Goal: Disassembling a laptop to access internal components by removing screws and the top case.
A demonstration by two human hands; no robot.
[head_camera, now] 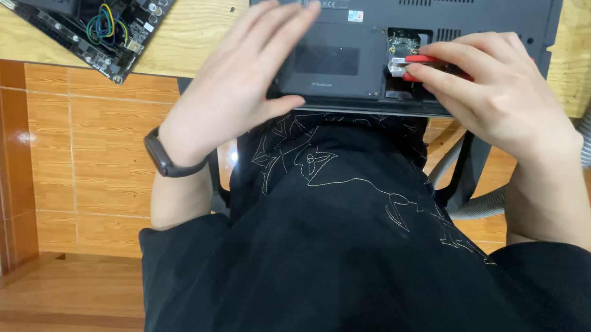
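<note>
An upturned black laptop point(370, 45) lies at the wooden worktop's point(192, 32) near edge. The left hand point(240, 83) rests flat, released, on its base; the right hand point(496, 87) pinches a red-handled tool point(423, 62) in an open compartment. A small white-blue sticker point(355, 16) sits above.

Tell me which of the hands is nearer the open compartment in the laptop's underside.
Right. The right hand is at the open compartment, holding a red-handled tool into it. The left hand rests flat on the laptop base, left of the compartment.
</note>
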